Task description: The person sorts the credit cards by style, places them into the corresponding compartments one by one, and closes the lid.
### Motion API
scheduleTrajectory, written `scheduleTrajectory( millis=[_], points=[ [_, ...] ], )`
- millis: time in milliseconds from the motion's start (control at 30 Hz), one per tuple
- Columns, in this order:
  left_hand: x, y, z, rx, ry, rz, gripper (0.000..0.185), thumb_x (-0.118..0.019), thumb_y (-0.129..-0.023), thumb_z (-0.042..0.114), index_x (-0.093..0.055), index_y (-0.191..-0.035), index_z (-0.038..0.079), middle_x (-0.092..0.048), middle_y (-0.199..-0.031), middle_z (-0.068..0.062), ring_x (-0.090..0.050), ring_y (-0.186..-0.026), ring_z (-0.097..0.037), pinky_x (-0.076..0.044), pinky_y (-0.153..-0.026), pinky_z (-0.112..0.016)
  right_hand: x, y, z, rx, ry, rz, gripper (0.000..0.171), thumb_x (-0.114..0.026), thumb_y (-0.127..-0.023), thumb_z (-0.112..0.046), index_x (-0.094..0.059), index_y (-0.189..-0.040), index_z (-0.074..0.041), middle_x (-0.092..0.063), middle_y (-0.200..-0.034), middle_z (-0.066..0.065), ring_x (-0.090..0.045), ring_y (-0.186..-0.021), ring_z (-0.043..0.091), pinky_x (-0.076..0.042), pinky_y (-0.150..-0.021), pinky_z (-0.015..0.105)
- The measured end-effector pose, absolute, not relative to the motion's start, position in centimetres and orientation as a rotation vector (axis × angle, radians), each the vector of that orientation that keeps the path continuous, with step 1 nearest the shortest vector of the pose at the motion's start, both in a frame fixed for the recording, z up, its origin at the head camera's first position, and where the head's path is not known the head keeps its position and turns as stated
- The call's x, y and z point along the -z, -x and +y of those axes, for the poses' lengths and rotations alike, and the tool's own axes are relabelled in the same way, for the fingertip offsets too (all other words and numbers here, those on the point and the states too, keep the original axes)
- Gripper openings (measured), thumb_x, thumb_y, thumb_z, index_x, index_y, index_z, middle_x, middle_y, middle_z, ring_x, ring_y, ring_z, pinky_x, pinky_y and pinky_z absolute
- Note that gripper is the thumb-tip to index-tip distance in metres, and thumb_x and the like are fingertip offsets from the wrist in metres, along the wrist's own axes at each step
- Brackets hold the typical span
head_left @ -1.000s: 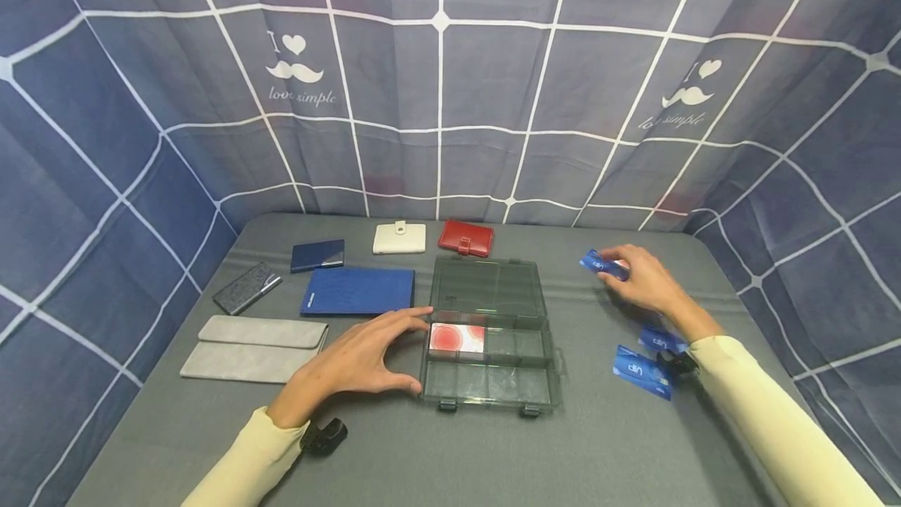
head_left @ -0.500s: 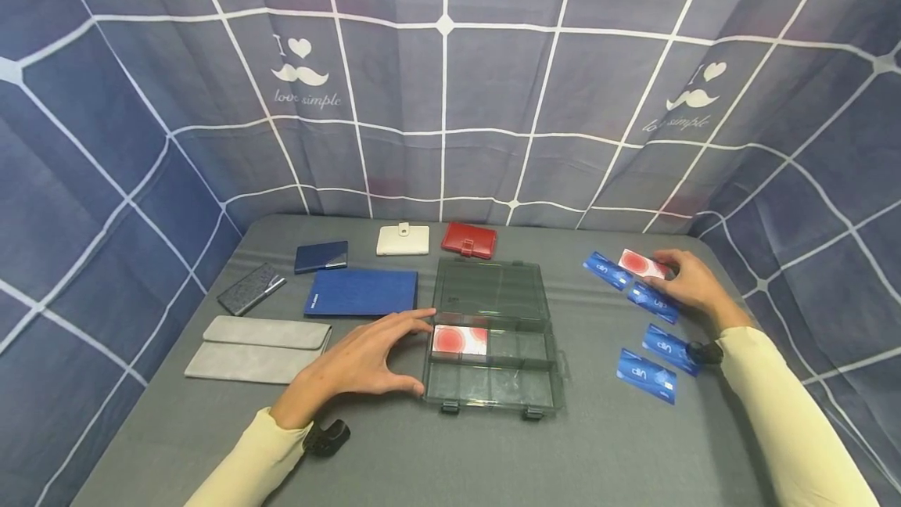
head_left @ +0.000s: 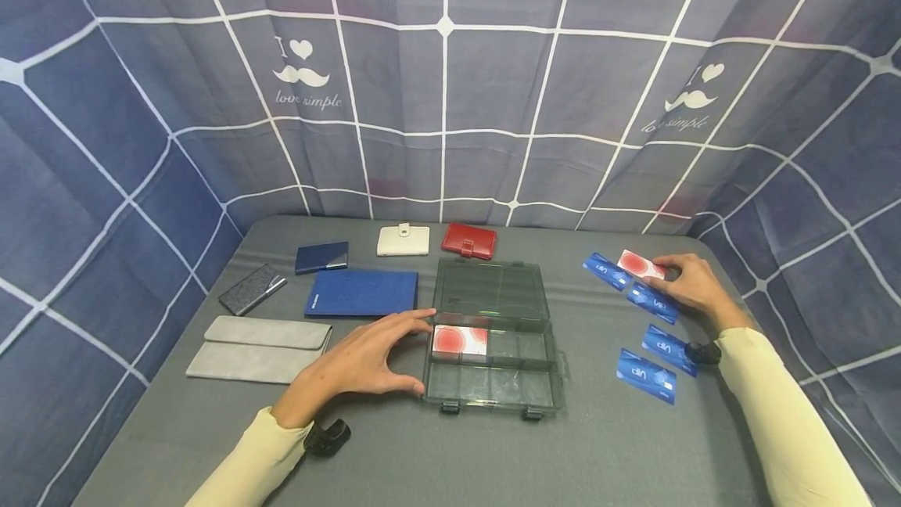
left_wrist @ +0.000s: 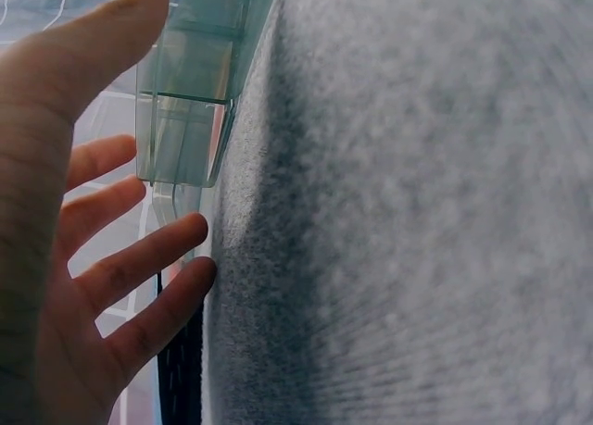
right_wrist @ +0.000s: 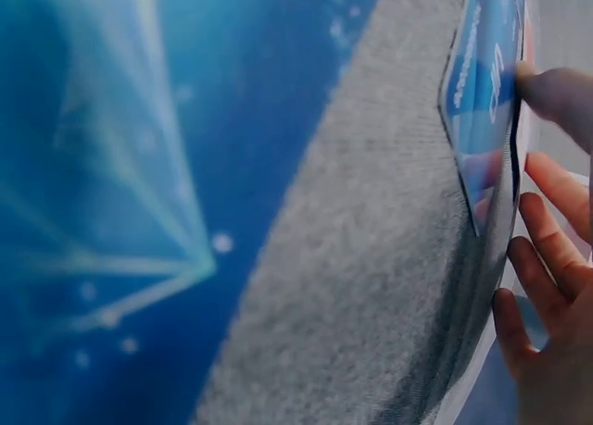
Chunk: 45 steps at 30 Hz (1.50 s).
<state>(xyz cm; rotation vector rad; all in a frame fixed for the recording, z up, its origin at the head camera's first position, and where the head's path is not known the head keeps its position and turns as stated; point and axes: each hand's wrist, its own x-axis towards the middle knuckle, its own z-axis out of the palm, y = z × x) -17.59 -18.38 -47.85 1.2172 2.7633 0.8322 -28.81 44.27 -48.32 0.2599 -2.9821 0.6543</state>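
My right hand point(head_left: 690, 288) pinches the right end of a red-and-white card point(head_left: 639, 264) at the back right of the table. In front of it lie blue VIP cards, one left point(head_left: 607, 271) and one nearer point(head_left: 652, 302); two more, a right one point(head_left: 670, 350) and a front one point(head_left: 646, 375), lie below. In the right wrist view my thumb point(right_wrist: 561, 96) is at the card edges. My left hand point(head_left: 362, 358), fingers spread, rests against the left side of an open, dark clear compartment box point(head_left: 493, 386). Another red-and-white card point(head_left: 460, 340) lies in its back-left compartments.
Left of the box lie a grey wallet point(head_left: 246, 366), a blue wallet point(head_left: 362, 293), a felt card case point(head_left: 249, 288) and a navy card case point(head_left: 321, 257). A cream wallet point(head_left: 403, 241) and a red wallet point(head_left: 469, 241) lie behind. A grid-patterned curtain point(head_left: 493, 100) surrounds the table.
My right hand has moved right, from a blue VIP card to the red-and-white card's right end. That card and another VIP card have come into view. The left hand stays at the box.
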Motion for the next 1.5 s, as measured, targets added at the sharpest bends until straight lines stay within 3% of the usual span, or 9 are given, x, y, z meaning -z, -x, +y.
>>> scheduleTrajectory(
  millis=[300,500,633,767,933,1100,1500],
  points=[
    [47.9,17.6,-18.1,-0.832,-1.219,2.754,0.085,-0.091,-0.079,0.061,-0.062,-0.147,0.017,-0.044,-0.170,0.007,-0.049,-0.150,-0.018,-0.043,-0.123,-0.047,48.0,27.9,44.7,-0.625,-0.193,-2.975,0.056,-0.083,-0.092,-0.039,-0.072,-0.123,0.007,-0.074,-0.111,0.029,-0.069,-0.103,0.046,-0.051,-0.082,0.051],
    [48.0,17.5,-18.3,-0.839,-1.245,2.774,0.085,-0.090,-0.079,0.063,-0.063,-0.145,0.017,-0.045,-0.169,0.008,-0.051,-0.148,-0.017,-0.045,-0.121,-0.048,46.6,27.1,42.5,-0.664,-0.207,-2.939,0.056,-0.082,-0.092,-0.045,-0.073,-0.127,-0.001,-0.073,-0.123,0.028,-0.066,-0.117,0.049,-0.051,-0.090,0.062],
    [48.1,17.4,-18.3,-0.846,-1.255,2.774,0.085,-0.090,-0.079,0.063,-0.063,-0.144,0.017,-0.046,-0.168,0.008,-0.051,-0.148,-0.017,-0.046,-0.120,-0.047,45.5,25.9,38.7,-0.674,-0.293,-2.867,0.050,-0.085,-0.089,-0.044,-0.076,-0.124,-0.008,-0.074,-0.125,0.021,-0.064,-0.124,0.047,-0.049,-0.095,0.068],
    [48.1,17.4,-18.3,-0.855,-1.259,2.771,0.085,-0.091,-0.079,0.063,-0.063,-0.144,0.017,-0.047,-0.167,0.006,-0.052,-0.147,-0.018,-0.048,-0.119,-0.047,44.6,24.4,34.4,-0.678,-0.410,-2.818,0.045,-0.088,-0.087,-0.041,-0.078,-0.122,-0.014,-0.076,-0.121,0.013,-0.067,-0.120,0.042,-0.051,-0.092,0.066],
    [48.1,17.3,-18.3,-0.856,-1.244,2.765,0.085,-0.091,-0.079,0.062,-0.063,-0.145,0.017,-0.046,-0.168,0.007,-0.052,-0.147,-0.018,-0.047,-0.119,-0.048,43.8,22.6,29.2,-0.606,-0.585,-2.781,0.044,-0.089,-0.086,-0.042,-0.079,-0.120,-0.017,-0.075,-0.114,0.003,-0.071,-0.111,0.033,-0.057,-0.083,0.058],
    [48.1,17.4,-18.3,-0.871,-1.248,2.761,0.085,-0.092,-0.078,0.060,-0.062,-0.145,0.017,-0.047,-0.168,0.005,-0.053,-0.147,-0.018,-0.047,-0.119,-0.049,42.8,20.8,23.6,-0.535,-0.797,-2.775,0.044,-0.088,-0.084,-0.046,-0.079,-0.118,-0.019,-0.073,-0.111,-0.002,-0.071,-0.105,0.026,-0.059,-0.083,0.052],
    [47.9,17.7,-18.3,-0.866,-1.201,2.739,0.087,-0.091,-0.079,0.062,-0.061,-0.148,0.019,-0.044,-0.169,0.007,-0.051,-0.148,-0.016,-0.046,-0.120,-0.049,43.5,19.2,14.2,-0.291,-1.103,-2.796,0.044,-0.088,-0.084,-0.047,-0.079,-0.115,-0.018,-0.068,-0.102,-0.003,-0.058,-0.087,0.015,-0.051,-0.073,0.034]
  ],
)
